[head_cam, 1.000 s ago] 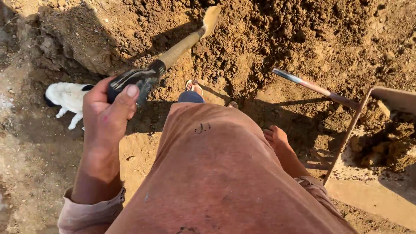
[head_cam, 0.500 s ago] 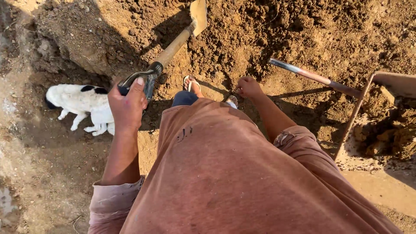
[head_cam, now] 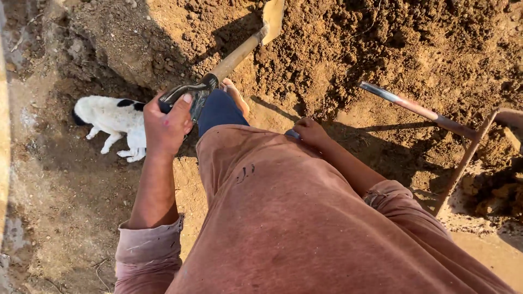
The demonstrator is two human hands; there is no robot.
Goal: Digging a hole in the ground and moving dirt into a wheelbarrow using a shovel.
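Note:
My left hand (head_cam: 166, 124) grips the dark D-shaped handle of a shovel (head_cam: 235, 55). Its wooden shaft runs up and to the right, and the blade stands in the pile of loose brown soil (head_cam: 381, 49) at the top. My right hand (head_cam: 309, 130) hangs lower, fingers curled and holding nothing, close to my knee. My foot in a sandal (head_cam: 235, 95) rests on the ground beside the shaft. My dusty pink shirt fills the lower middle of the view.
A white dog with black patches (head_cam: 111, 117) lies on the dirt just left of my left hand. A metal wheelbarrow handle and frame (head_cam: 430, 115) reaches in from the right, with its tray at the right edge.
The shovel has swung more upright, its blade now into the soil at the top. My right hand has drifted lower and left. The dog has come further into view.

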